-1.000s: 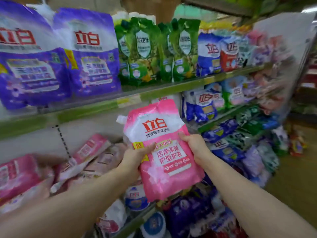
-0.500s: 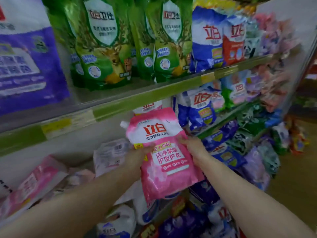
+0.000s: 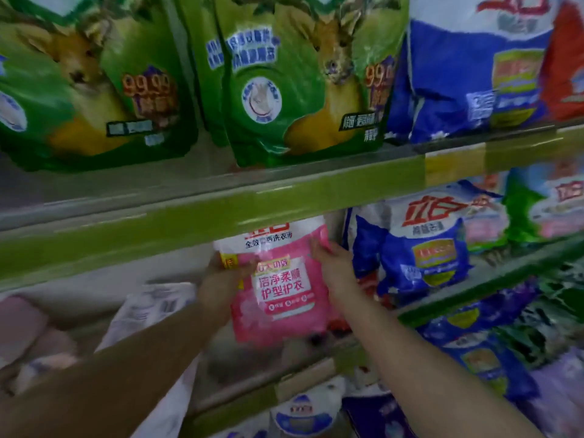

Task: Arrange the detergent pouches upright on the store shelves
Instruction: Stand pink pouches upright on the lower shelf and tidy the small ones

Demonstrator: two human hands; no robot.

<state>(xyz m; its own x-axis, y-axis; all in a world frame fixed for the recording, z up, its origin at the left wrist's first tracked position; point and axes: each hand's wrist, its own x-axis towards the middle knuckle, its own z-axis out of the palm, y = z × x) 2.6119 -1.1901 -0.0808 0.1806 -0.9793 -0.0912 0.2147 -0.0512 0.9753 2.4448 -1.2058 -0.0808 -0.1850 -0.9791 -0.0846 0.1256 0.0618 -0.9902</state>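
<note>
our left hand [image 3: 221, 281] grips the pouch [image 3: 281, 298] at its 9 o'clock edge | our right hand [image 3: 333, 263] pinches its 2 o'clock edge | pouch upright between both, top behind shelf lip [image 3: 284, 203] at 12 o'clock

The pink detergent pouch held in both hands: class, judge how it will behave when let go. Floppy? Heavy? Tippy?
Probably floppy: the pink pouch creases and bulges low, and the left hand and right hand grip its sides. Likely heavy for its size, looking full. It may slump once released, like the pale pouch lying beside it.
</note>
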